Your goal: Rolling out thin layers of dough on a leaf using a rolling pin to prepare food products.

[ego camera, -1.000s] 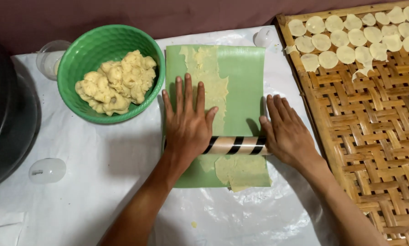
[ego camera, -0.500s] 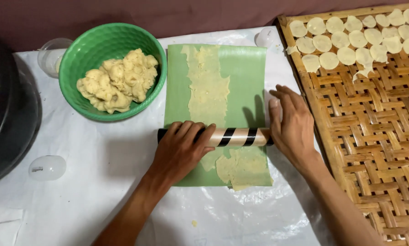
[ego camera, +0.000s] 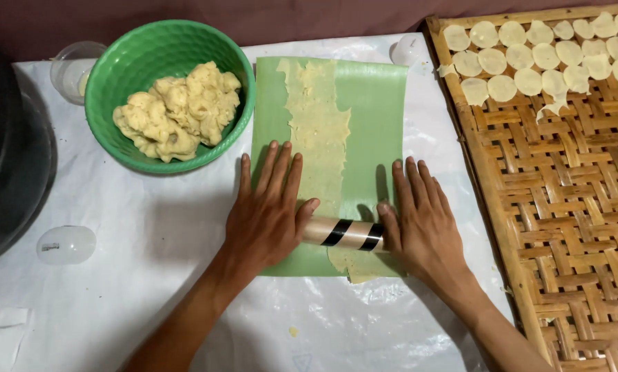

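Note:
My left hand (ego camera: pixel 268 210) and my right hand (ego camera: pixel 423 224) lie flat, fingers spread, on the two ends of a pale rolling pin with black bands (ego camera: pixel 343 233). The pin lies across the near part of a green sheet (ego camera: pixel 378 117), on which a thin strip of flattened yellow dough (ego camera: pixel 319 131) runs lengthwise. A bit of the dough sticks out past the sheet's near edge, under the pin.
A green bowl (ego camera: pixel 126 62) holding lumps of dough (ego camera: pixel 178 110) stands at the left. A woven bamboo tray (ego camera: pixel 571 207) at the right carries several round dough discs (ego camera: pixel 516 62) at its far end. A dark pot (ego camera: pixel 6 158), a clear cup (ego camera: pixel 71 65) and a small clear lid (ego camera: pixel 66 244) sit on white plastic.
Both hands have rolled the pin back toward me along the green sheet, and my fingers have stretched out flat over it again.

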